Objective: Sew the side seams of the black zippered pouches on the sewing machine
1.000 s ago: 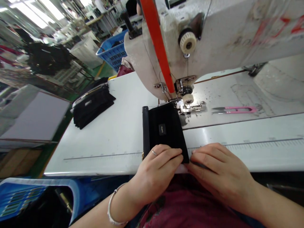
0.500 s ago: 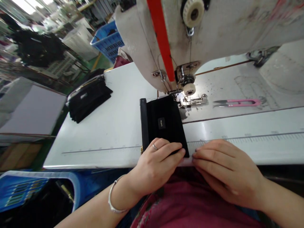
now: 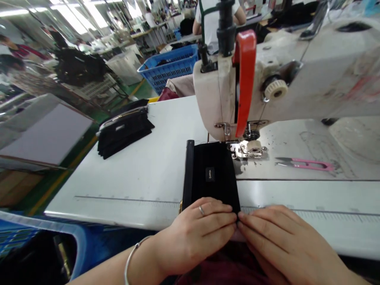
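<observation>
A black pouch [image 3: 211, 174] with a small label lies flat on the white table [image 3: 142, 174], its far edge by the presser foot [image 3: 247, 149] of the sewing machine [image 3: 285, 79]. My left hand [image 3: 198, 233] rests on the pouch's near end, fingers curled and pressing down on it; there is a ring on one finger and a bangle on the wrist. My right hand [image 3: 282, 245] lies beside it at the pouch's near right corner, fingertips touching the left hand's fingertips and pressing the edge.
A stack of black pouches [image 3: 123, 132] sits at the table's left. Pink thread snips [image 3: 305, 163] lie right of the needle. A blue basket [image 3: 172, 67] stands behind the machine, with a person beyond it. A blue bin [image 3: 44, 245] is at lower left.
The view has tilted up, showing more of the machine head and room. Both hands stay at the pouch's near edge, and the fingertips have come together.
</observation>
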`<state>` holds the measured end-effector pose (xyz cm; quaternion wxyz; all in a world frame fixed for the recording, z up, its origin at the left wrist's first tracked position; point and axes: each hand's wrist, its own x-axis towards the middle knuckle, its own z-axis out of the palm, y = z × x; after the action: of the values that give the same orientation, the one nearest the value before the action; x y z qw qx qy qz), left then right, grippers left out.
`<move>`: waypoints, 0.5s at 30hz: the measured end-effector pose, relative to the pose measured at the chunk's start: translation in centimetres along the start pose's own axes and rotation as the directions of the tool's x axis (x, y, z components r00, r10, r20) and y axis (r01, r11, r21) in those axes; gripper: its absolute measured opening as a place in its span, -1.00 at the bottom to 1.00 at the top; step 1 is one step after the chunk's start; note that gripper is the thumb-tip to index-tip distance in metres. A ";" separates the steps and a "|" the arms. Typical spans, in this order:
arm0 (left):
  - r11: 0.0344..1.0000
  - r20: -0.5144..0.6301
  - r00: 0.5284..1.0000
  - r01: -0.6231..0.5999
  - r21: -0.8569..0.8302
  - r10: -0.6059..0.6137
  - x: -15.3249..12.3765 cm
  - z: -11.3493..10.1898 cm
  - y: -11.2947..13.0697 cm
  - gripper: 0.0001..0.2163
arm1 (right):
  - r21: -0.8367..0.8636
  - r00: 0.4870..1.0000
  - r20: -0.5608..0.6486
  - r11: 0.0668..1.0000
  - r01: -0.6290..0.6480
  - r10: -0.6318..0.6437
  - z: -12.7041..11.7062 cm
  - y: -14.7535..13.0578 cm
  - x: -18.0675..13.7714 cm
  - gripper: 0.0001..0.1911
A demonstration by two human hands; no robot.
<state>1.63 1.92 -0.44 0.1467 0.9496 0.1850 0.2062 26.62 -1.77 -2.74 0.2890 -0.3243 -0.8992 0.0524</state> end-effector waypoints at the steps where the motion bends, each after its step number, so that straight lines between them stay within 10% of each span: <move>1: 1.000 0.002 1.000 -0.002 0.006 0.002 0.1 -0.1 -0.2 -0.78 | 0.005 1.000 0.013 1.000 0.000 0.000 -0.1 0.1 0.2 -0.71; 15: 0.993 -0.021 0.997 -0.079 0.084 0.081 2.4 -1.0 -5.2 -0.81 | 0.051 0.994 0.112 0.999 0.015 -0.021 -0.7 3.2 3.8 -0.65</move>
<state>1.69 7.68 -0.61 0.0964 0.9590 0.1570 0.2155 26.45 3.04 -1.23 0.2464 -0.3054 -0.9153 0.0902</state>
